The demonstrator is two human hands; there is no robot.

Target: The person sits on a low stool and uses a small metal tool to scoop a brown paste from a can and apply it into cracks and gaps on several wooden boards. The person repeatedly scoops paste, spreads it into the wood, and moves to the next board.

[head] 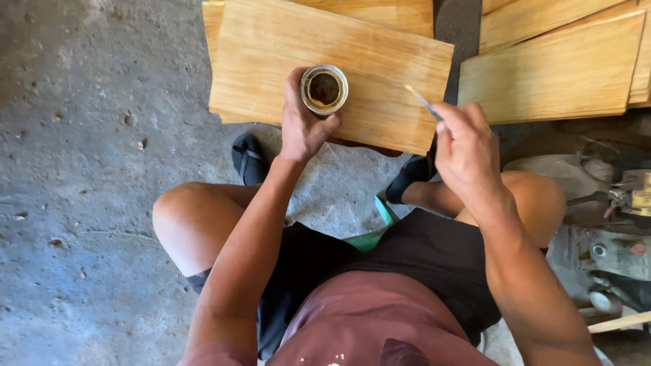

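My left hand grips a small open metal can with dark liquid and a stained rim, held over a varnished wooden board. My right hand pinches a thin brush, its pale tip pointing up and left toward the can, a short way to the can's right. The board lies on the concrete floor in front of my knees, on top of another board. I sit low with my legs bent and dark sandals on my feet.
More varnished boards are stacked at the upper right. Machine parts and metal clutter sit at the right edge. A green stool edge shows between my legs. Grey concrete floor spreads to the left.
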